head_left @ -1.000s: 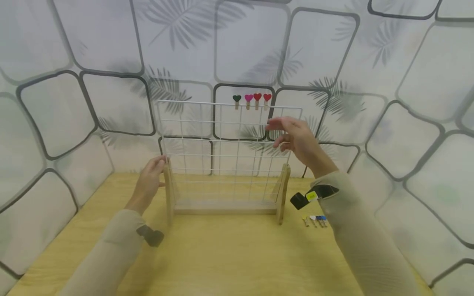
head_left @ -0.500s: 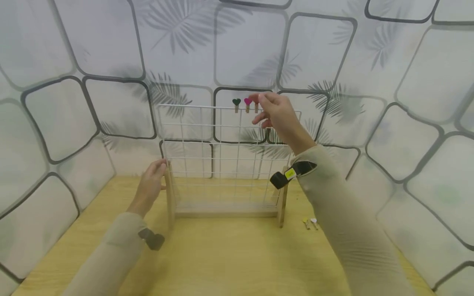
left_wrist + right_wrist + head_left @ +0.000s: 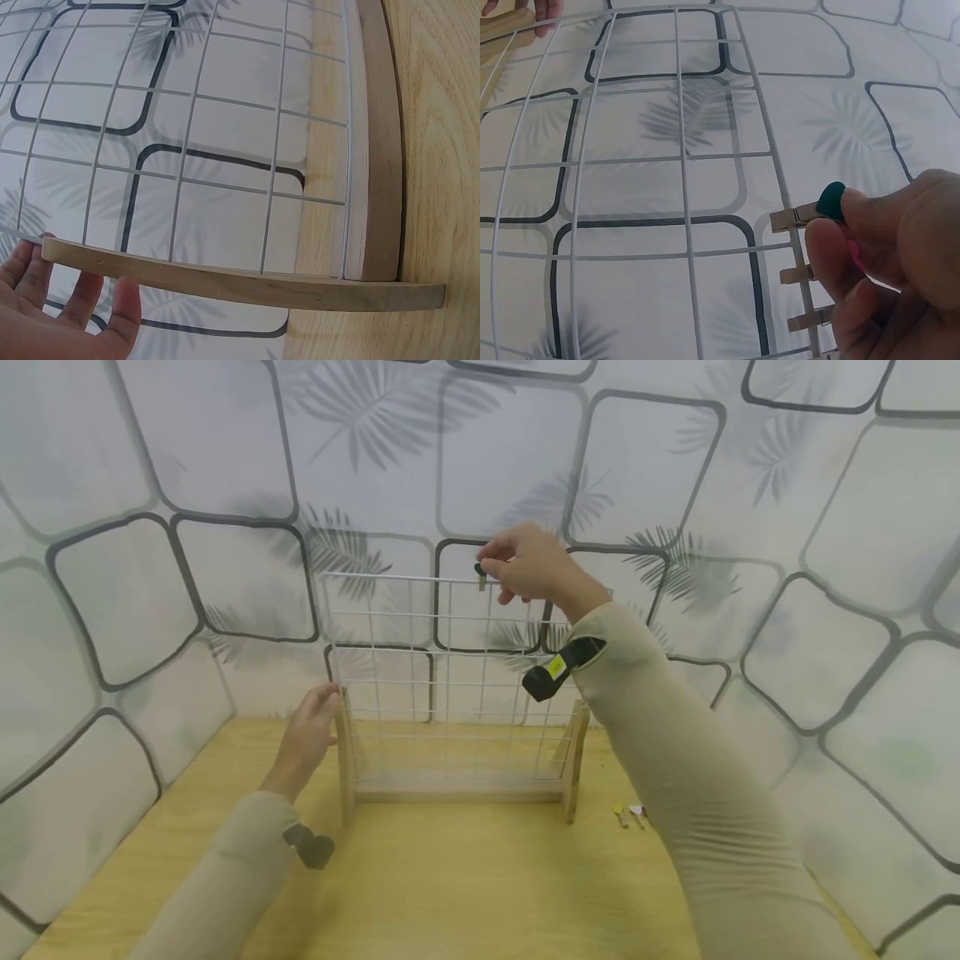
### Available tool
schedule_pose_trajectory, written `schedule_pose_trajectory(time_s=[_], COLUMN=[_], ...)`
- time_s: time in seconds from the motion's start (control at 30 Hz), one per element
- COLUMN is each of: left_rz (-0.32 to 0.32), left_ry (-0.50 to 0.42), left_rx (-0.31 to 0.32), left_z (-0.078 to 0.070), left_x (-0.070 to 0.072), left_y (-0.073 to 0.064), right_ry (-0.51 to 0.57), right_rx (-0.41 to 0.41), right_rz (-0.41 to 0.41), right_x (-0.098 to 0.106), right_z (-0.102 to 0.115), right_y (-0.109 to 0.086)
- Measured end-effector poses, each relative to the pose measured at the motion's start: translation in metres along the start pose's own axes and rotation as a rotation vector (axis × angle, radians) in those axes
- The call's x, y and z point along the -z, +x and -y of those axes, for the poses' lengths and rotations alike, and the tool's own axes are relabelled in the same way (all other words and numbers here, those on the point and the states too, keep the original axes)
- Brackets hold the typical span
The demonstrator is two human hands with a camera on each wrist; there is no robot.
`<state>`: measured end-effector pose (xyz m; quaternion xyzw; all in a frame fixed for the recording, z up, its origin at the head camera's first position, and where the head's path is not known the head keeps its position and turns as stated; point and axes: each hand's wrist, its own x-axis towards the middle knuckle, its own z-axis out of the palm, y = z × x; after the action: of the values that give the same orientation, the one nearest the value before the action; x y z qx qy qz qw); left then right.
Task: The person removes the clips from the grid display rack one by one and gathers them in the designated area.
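Right wrist view: the right hand [image 3: 930, 232] pinches the green heart clip [image 3: 829, 202] between thumb and finger, atop the white wire rack [image 3: 684, 157]. It looks light, hard and springy, best held by its heart. The left hand [image 3: 64, 322], fingers a bit bent, rests on the wooden stand [image 3: 247, 286]. Behind the yellow table [image 3: 450, 877] is a leafy wall [image 3: 510, 452].

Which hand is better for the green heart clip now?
Probably the right hand: it pinches the green heart clothespin. The left hand is lower, gripping the wooden stand away from the clothespin.
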<state>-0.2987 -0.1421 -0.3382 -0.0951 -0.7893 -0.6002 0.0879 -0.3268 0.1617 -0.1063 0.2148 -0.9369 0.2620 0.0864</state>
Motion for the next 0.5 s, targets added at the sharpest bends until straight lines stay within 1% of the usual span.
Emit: schedule_pose_trajectory(time_s=[0.13,0.23,0.33,0.5], left_rz=[0.004,-0.001,-0.007,-0.011], left_ry=[-0.016,-0.01,0.002,-0.001], left_rx=[0.002,0.002,0.005,0.008], left_z=[-0.001,-0.001,0.001,0.001], left_x=[0.0,-0.001,0.0,0.0], left_y=[0.0,0.001,0.001,0.0], right_ry=[-0.02,-0.008,0.001,0.021], right_rx=[-0.011,-0.02,-0.03,-0.081], right_rz=[-0.058,-0.108,-0.14,-0.182], right_x=[-0.005,-0.009,-0.012,-0.016], right_z=[-0.001,-0.001,0.001,0.005], right_y=[0.002,0.001,0.001,0.003])
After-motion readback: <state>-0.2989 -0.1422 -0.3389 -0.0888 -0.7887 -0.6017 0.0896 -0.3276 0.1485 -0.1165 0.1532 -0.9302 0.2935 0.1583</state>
